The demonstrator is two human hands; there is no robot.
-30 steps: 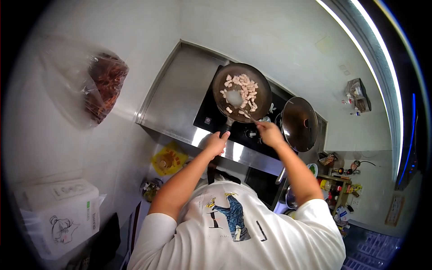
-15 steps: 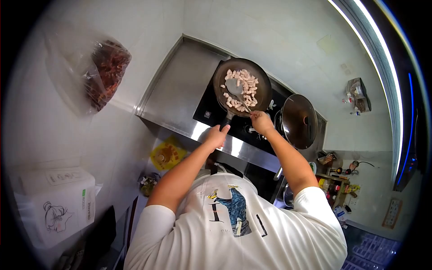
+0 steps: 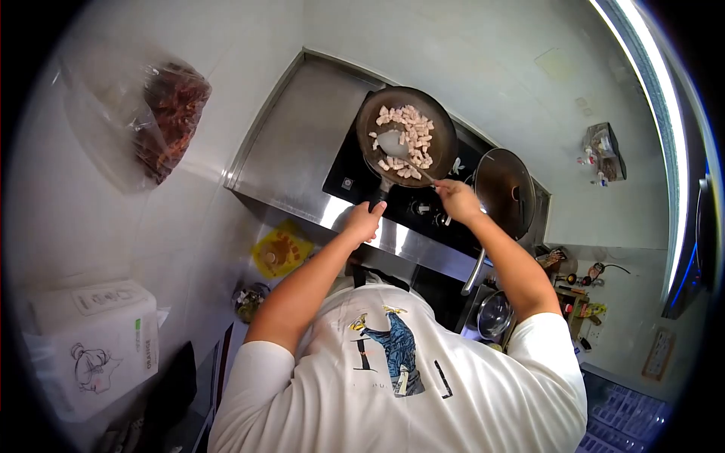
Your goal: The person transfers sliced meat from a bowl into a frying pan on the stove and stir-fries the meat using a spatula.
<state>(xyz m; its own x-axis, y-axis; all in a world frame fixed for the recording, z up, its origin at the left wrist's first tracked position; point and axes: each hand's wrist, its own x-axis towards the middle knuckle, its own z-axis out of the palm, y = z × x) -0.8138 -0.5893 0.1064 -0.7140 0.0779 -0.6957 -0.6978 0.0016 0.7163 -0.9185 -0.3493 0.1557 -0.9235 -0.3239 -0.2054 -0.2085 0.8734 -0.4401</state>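
Observation:
A dark wok (image 3: 445, 143) sits on the black gas stove (image 3: 343, 170), with many small pale meat pieces (image 3: 420, 136) spread inside it. My left hand (image 3: 365, 223) is closed around the wok's black handle (image 3: 380, 198). In my right hand (image 3: 458, 201) is the handle of a metal spatula (image 3: 393, 143); its broad blade lies among the meat at the left-centre of the wok. The fingers of my right hand wrap the spatula near the wok's front rim.
A second dark pan (image 3: 495, 185) stands right of the wok, its long handle (image 3: 474, 273) pointing toward me. Steel counter (image 3: 283, 128) extends left. A bag of dark red food (image 3: 172, 121) hangs on the left wall. A glass bowl (image 3: 495, 315) is at lower right.
My right hand has moved slightly right and up, swinging the spatula handle to the right. The blade stays among the meat. My left hand keeps its hold on the wok handle.

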